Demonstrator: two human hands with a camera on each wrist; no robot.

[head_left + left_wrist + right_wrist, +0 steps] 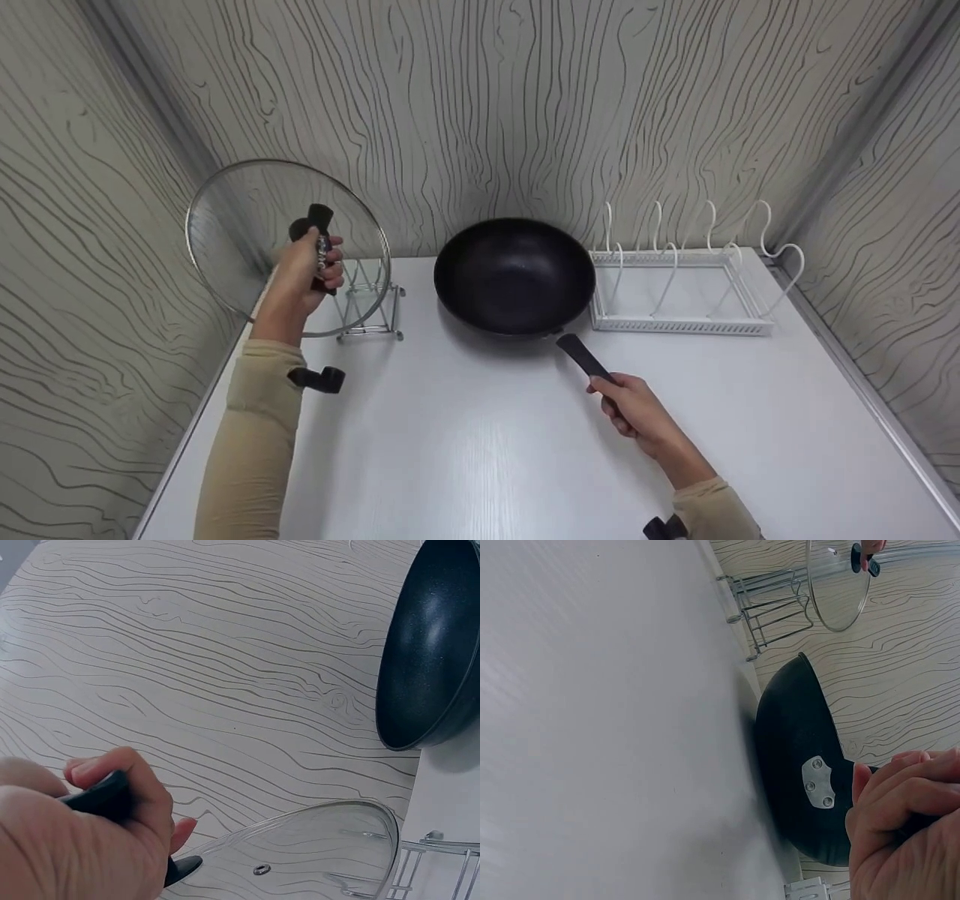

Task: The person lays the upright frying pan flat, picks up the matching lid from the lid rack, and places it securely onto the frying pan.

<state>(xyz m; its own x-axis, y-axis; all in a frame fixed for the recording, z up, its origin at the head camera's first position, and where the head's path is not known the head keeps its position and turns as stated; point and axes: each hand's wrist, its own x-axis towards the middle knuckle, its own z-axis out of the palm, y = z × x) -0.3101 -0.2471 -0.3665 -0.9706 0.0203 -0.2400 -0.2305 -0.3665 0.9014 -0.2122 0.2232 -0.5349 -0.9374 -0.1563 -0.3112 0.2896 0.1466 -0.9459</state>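
A large round glass lid (255,206) with a metal rim is held up at the left, upright and tilted. My left hand (301,266) grips its black handle (321,216), fingers curled round it. Behind the lid's lower right part, a silver wire rack (388,311) shows through the glass. My right hand (634,411) holds the black handle (583,358) of a dark wok (514,279), which sits at the back middle of the white table. The right wrist view shows the wok's side (787,735) with a riveted metal plate (818,783).
To the right of the wok, close by its rim, stands a white rack (682,327) with several curved upright wires. Wood-patterned walls (480,112) enclose the table (450,450) at the back and both sides.
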